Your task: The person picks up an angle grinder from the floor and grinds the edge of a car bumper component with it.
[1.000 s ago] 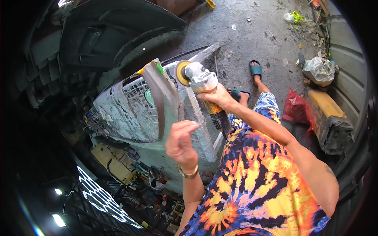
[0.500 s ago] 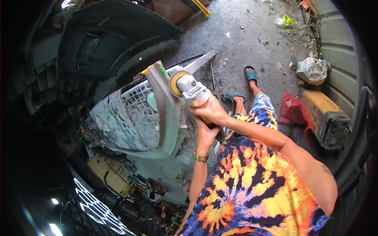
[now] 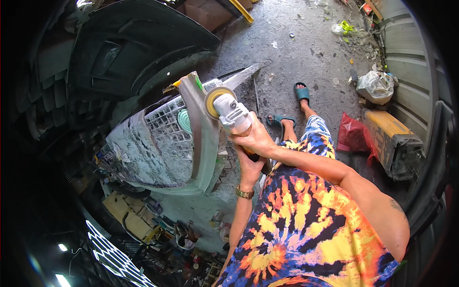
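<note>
Both my hands are closed around an angle grinder (image 3: pixel 234 115). My right hand (image 3: pixel 258 139) wraps its front part, just behind the whitish head. Farther back, my left hand (image 3: pixel 249 167), with a metal-banded watch at the wrist, grips the dark rear body. A round yellowish disc (image 3: pixel 213 102) on the grinder is at the edge of a curved grey vehicle body panel (image 3: pixel 204 138); whether disc and panel touch I cannot tell. The panel lies over a dusty support with a white wire grid (image 3: pixel 165 122) and a coiled light-green item (image 3: pixel 184 120).
A large dark hood-like panel (image 3: pixel 138 43) stands at the far left. To the right are a red bag (image 3: pixel 351 134), a yellow-and-black box (image 3: pixel 389 138) and a white plastic bag (image 3: pixel 377 86) by the metal wall. Clutter (image 3: pixel 191 234) lies at lower left; litter dots the concrete floor.
The grinder and both hands have shifted only slightly, with the disc still at the panel's edge. The whole view has moved a little. My grip looks the same.
</note>
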The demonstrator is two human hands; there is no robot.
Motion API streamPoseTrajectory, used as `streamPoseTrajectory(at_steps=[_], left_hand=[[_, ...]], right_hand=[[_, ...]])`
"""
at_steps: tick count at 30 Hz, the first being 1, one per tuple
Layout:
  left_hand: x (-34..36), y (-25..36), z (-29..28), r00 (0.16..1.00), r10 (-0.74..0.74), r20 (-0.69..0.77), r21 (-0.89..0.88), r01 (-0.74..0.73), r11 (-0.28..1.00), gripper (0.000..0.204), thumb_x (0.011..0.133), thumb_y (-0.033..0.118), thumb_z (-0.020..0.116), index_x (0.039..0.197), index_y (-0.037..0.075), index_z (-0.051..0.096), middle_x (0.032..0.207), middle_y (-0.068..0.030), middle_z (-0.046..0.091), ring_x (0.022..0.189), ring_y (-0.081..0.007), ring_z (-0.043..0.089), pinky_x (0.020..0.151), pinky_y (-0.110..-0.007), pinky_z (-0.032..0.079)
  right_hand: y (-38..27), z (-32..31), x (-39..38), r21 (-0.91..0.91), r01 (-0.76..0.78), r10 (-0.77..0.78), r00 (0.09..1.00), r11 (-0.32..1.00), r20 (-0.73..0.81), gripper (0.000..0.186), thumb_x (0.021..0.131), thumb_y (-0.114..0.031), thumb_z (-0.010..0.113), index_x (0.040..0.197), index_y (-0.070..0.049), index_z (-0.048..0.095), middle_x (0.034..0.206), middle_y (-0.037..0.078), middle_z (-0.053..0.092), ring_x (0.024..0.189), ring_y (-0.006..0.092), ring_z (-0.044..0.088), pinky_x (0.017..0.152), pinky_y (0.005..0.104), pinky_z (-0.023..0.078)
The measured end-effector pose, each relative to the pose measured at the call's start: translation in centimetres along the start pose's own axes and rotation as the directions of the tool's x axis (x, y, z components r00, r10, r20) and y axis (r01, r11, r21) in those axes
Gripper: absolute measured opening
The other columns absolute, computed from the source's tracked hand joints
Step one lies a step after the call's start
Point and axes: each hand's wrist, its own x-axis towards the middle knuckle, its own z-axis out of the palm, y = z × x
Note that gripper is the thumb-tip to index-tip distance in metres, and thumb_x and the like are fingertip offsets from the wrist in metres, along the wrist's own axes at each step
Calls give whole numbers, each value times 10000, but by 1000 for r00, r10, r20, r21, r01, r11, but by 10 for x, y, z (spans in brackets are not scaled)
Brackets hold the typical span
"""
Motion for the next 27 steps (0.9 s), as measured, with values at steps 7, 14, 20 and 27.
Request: streamPoseTrajectory(at_steps=[7, 14, 20, 27], left_hand=[[0, -1, 3, 999, 29, -35, -34, -30, 999, 1065, 690, 173, 839, 1481, 56, 136, 1437, -123, 306, 1334, -249, 323, 1108, -380, 270], [7, -14, 0, 997, 77, -14, 29, -77, 997, 1036, 699, 175, 835, 1472, 56, 156, 1422, -122, 320, 1325, -244, 332, 1103, -377, 280], [3, -6, 3, 999, 33, -37, -90, -36, 995, 1025, 702, 169, 836, 1470, 60, 166, 1408, -110, 330, 1321, -238, 336, 1101, -374, 284], [5, -5, 3, 998, 50, -41, -81, -54, 995, 1011, 706, 147, 830, 1468, 59, 172, 1401, -107, 337, 1316, -234, 341, 1096, -370, 292]], right_hand=[[-8, -3, -1, -46, -5, 6, 1000, 999, 14, 675, 669, -276, 828, 1110, 11, 404, 1034, 211, 617, 1013, 304, 634, 864, 400, 493], [-5, -4, 4, 17, -49, 49, 998, 999, 38, 662, 703, -223, 834, 1167, 9, 423, 1079, 117, 545, 1048, 176, 536, 923, 336, 452], [-10, -5, 2, -35, -40, 42, 997, 999, 58, 649, 704, -228, 835, 1148, 5, 423, 1073, 112, 542, 1040, 174, 540, 910, 336, 458], [-14, -6, 4, -81, -70, 75, 996, 994, 55, 663, 691, -252, 841, 1139, 3, 424, 1058, 113, 545, 1031, 187, 549, 902, 331, 459]])
